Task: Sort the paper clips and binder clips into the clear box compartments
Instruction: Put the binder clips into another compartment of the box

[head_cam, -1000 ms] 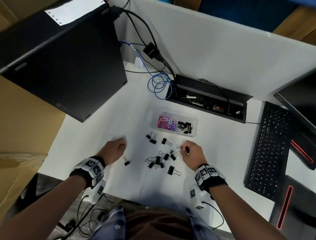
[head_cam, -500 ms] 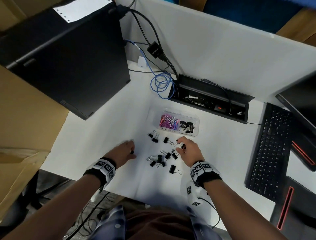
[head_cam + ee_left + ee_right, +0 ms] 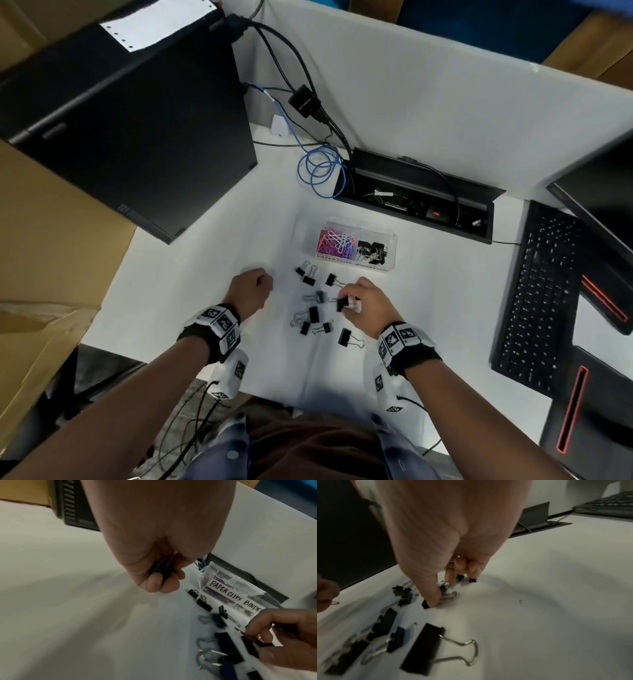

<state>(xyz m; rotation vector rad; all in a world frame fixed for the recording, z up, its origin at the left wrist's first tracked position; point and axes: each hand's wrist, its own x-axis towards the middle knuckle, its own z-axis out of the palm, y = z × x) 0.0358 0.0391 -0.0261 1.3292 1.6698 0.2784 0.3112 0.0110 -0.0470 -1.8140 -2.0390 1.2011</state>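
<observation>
Right hand (image 3: 368, 303) pinches a black binder clip (image 3: 341, 303) between thumb and fingers, low over the white desk (image 3: 191, 274); the clip sits at the fingertips, on the side toward the left hand, and its black body points that way. Left hand (image 3: 251, 286) is curled into a fist, and the left wrist view shows a small black binder clip (image 3: 161, 568) held inside its curled fingers. Between both hands lies a loose group of binder clips (image 3: 313, 313), their wire handles pointing in different directions. One larger clip (image 3: 426, 650) lies nearest to the right wrist, flat, its long black body across and its handles away from the left hand. Beyond the fingertips of both hands stands the clear box (image 3: 390, 253): the compartment nearer the left hand, labelled PAPER CLIPS, holds coloured paper clips (image 3: 335, 241), and the compartment nearer the right hand holds black binder clips (image 3: 373, 251)
</observation>
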